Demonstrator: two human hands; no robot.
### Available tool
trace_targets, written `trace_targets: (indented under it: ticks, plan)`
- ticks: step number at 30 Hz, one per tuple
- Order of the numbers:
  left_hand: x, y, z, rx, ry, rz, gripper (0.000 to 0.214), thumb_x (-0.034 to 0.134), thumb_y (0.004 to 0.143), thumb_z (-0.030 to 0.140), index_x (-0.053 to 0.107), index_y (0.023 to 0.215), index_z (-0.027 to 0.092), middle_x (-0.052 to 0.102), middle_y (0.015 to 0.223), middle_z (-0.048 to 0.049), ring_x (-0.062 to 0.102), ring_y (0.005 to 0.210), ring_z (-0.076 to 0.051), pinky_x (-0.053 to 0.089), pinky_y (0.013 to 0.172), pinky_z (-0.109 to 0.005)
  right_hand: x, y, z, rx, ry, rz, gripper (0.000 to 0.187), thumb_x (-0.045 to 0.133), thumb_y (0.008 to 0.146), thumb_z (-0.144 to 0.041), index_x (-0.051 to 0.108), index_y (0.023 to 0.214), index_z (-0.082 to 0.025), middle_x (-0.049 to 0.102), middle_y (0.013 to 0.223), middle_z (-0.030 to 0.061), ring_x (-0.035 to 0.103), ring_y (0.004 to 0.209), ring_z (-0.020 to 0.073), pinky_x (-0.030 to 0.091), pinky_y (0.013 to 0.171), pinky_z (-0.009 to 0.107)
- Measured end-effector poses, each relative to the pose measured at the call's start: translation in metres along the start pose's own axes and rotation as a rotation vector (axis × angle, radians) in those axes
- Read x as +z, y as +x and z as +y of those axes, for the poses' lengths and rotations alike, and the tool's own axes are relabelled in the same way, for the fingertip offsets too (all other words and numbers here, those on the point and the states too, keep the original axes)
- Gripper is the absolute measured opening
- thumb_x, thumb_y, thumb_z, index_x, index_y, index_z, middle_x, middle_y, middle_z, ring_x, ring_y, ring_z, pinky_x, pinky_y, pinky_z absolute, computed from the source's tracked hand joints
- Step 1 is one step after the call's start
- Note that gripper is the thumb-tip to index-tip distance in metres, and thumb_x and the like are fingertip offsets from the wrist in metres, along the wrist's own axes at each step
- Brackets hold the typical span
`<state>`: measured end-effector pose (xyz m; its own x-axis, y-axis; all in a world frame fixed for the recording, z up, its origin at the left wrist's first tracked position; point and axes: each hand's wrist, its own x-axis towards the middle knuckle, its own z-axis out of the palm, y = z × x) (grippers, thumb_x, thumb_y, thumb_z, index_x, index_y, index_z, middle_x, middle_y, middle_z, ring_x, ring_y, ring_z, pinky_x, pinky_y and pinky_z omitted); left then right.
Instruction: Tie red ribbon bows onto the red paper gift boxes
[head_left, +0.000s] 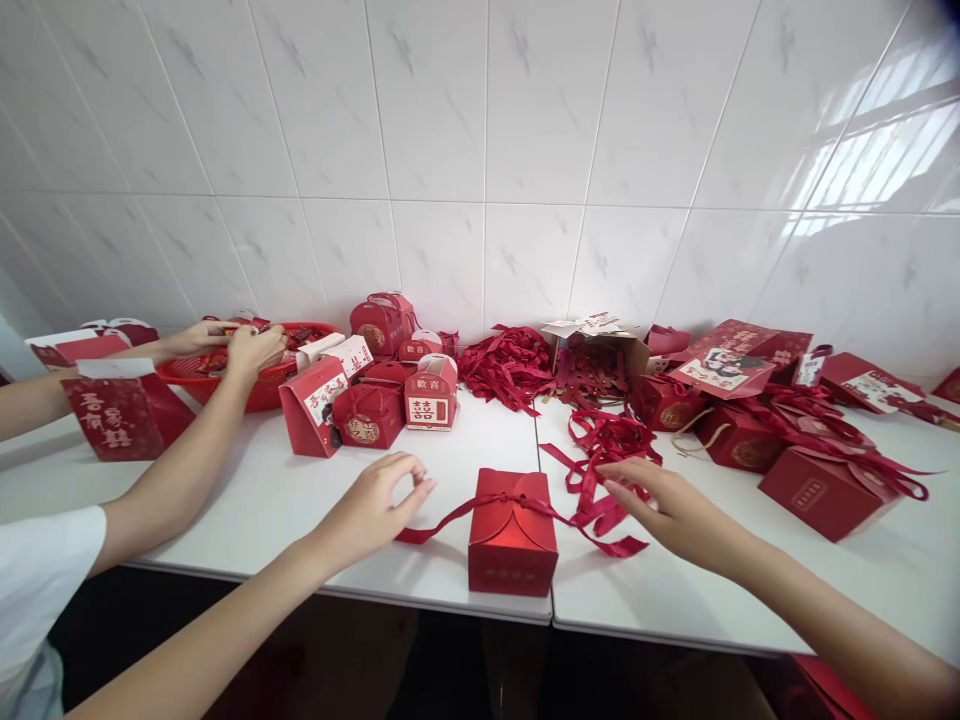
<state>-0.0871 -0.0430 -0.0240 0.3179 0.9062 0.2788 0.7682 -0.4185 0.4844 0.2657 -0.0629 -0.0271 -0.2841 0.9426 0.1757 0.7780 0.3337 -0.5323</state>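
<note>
A small red gift box [513, 540] stands near the table's front edge with a red ribbon [442, 520] tied across its top. My left hand [375, 505] hovers just left of the box, fingers loosely curled and apart, with the ribbon's left tail by its fingertips. My right hand [664, 500] reaches in from the right, fingers stretched toward loose red ribbons [600, 455] beside the box. Neither hand clearly grips anything.
Another person's two hands [251, 350] reach into a red basket [259, 385] at the left. Several assembled red boxes [375, 400] stand behind. A ribbon heap [510, 365], an open carton [592, 355] and more red boxes [821, 485] fill the right side. A tiled wall [480, 150] backs the white table [247, 500].
</note>
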Motion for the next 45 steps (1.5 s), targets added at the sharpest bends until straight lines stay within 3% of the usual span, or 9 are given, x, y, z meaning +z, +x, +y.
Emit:
trace_targets:
  ticks: [5,10,14,19,22,25,32,40,45]
  plan:
    - [0.034,0.009,0.039,-0.034,-0.337,-0.103,0.026,0.050,0.084,0.046,0.042,0.081,0.021,0.050,0.079,0.0016,0.049,0.075,-0.015,0.042,0.071,-0.025,0.039,0.016,-0.037,0.002,0.350,-0.115,0.052,0.041,0.089,-0.051,0.044,0.130,-0.022,0.064,0.096,0.0073,0.060,0.091,0.0226,0.045,0.084,0.036]
    - [0.047,0.010,0.027,-0.168,-0.495,-0.172,0.036,0.038,0.087,0.052,0.041,0.072,0.020,0.042,0.064,0.0045,0.042,0.060,-0.012,0.037,0.059,-0.023,0.053,0.019,-0.035,0.201,0.719,-0.133,0.049,0.049,0.085,-0.052,0.034,0.122,-0.024,0.037,0.060,-0.0091,0.037,0.047,0.0098,0.032,0.045,0.022]
    - [0.027,0.020,0.015,-0.245,-0.428,-0.209,0.027,0.040,0.085,0.042,0.052,0.088,0.019,0.053,0.059,0.0030,0.047,0.056,-0.013,0.037,0.055,-0.023,0.030,0.011,-0.031,-0.065,0.449,-0.094,0.025,0.052,0.085,-0.041,0.044,0.073,-0.020,0.040,0.064,-0.0042,0.040,0.055,0.0098,0.034,0.052,0.023]
    - [0.002,0.040,0.015,-0.235,-0.395,-0.817,0.021,0.060,0.071,0.036,0.066,0.073,0.016,0.062,0.061,-0.0011,0.036,0.042,-0.008,0.025,0.037,-0.019,0.024,0.005,-0.035,-0.236,-0.090,0.123,0.029,0.046,0.085,-0.023,0.052,0.057,-0.017,0.050,0.077,0.0054,0.052,0.064,0.0139,0.041,0.060,0.028]
    - [-0.004,0.043,0.028,-0.157,-0.597,-0.965,0.025,0.064,0.072,0.038,0.070,0.075,0.014,0.055,0.052,0.0003,0.035,0.039,-0.006,0.023,0.036,-0.019,0.034,0.013,-0.036,-0.250,-0.103,0.357,0.034,0.046,0.087,-0.023,0.055,0.055,-0.017,0.050,0.073,0.0054,0.051,0.060,0.0136,0.042,0.058,0.029]
    - [0.002,0.032,0.050,-0.170,-0.743,-0.783,0.034,0.056,0.081,0.043,0.069,0.086,0.012,0.052,0.055,0.0010,0.035,0.038,-0.005,0.024,0.037,-0.019,0.040,0.022,-0.041,-0.249,0.128,0.457,0.032,0.055,0.083,-0.028,0.056,0.053,-0.017,0.051,0.070,0.0038,0.047,0.056,0.0118,0.040,0.054,0.027]
    - [0.039,0.004,0.077,0.148,-0.284,-0.057,0.026,0.043,0.086,0.018,0.067,0.095,0.019,0.053,0.093,-0.0055,0.054,0.067,-0.012,0.046,0.060,-0.023,0.048,0.032,-0.069,-0.047,0.541,0.142,0.021,0.069,0.072,-0.038,0.072,0.064,-0.019,0.059,0.075,0.0037,0.054,0.067,0.0140,0.044,0.060,0.026]
    - [0.056,0.001,0.066,0.265,0.058,0.083,0.034,0.034,0.090,0.016,0.060,0.111,0.020,0.050,0.106,-0.0099,0.056,0.060,-0.011,0.048,0.056,-0.026,0.045,0.044,-0.071,0.039,0.554,-0.028,0.007,0.060,0.062,-0.015,0.063,0.055,-0.015,0.060,0.077,0.0017,0.052,0.064,0.0105,0.041,0.059,0.023]
    - [0.052,0.004,0.059,0.348,0.061,0.077,0.035,0.036,0.089,0.014,0.062,0.111,0.020,0.049,0.109,-0.0106,0.051,0.057,-0.009,0.047,0.057,-0.026,0.030,0.055,-0.071,0.117,0.616,-0.279,0.007,0.056,0.056,-0.015,0.051,0.051,-0.015,0.043,0.051,-0.0064,0.032,0.049,0.0055,0.025,0.046,0.021]
